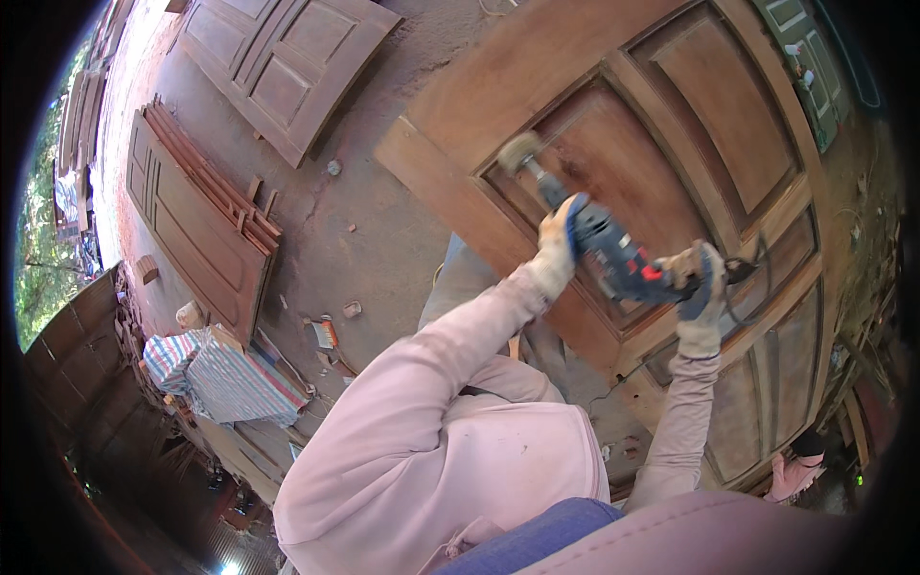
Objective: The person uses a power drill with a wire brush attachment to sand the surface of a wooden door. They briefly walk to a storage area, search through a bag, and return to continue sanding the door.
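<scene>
A corded rotary power tool [613,251], dark blue-black with red parts, is held above a brown panelled wooden door [436,168]. At its front end a pale round sanding head [520,151] sits on a metal shaft, over the groove at a panel's edge; I cannot tell whether it touches the wood. My left hand [558,240], gloved, wraps round the front of the tool's body. Around the rear end closes my gloved right hand [702,283], near the black cord [762,273]. Both fists hide part of the casing.
More panelled doors [287,72] lie at the upper left, with a stack of doors [196,216] below them. A striped sheet [244,379] covers something at lower left. Small debris lies on the dirt floor [326,249]. A pink-shod foot [793,476] shows at lower right.
</scene>
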Demonstrator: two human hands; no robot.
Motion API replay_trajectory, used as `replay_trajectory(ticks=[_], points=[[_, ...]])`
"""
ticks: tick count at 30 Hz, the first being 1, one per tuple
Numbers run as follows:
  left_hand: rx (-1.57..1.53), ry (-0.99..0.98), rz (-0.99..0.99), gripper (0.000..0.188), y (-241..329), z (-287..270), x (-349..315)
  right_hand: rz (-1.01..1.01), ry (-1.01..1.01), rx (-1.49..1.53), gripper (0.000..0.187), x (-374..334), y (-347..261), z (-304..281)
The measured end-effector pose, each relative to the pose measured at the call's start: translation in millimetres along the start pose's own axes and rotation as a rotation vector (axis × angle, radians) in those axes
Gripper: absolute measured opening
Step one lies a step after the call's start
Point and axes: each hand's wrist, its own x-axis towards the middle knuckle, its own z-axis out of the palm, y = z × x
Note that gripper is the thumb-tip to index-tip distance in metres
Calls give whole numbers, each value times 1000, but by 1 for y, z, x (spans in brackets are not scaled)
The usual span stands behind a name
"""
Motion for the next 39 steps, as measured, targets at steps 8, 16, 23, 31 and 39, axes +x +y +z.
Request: replay_trajectory(ticks=[8, 16, 23, 31, 39], points=[[152, -118, 33, 21, 7, 63, 20, -81, 201, -36, 35, 19, -21, 2], [-63, 29, 0, 25, 5, -12, -30, 26, -134, -56, 38, -10, 2, 1], [6, 42, 39, 26, 9, 15, -27, 12, 38, -2, 34, -9, 5, -7], [132, -70, -9, 23, 7, 71, 15, -83, 78, 84, 33, 29, -7, -31], [31, -102, -23, 26, 5, 0, 8, -56, 158, -62, 35, -21, 6, 9]])
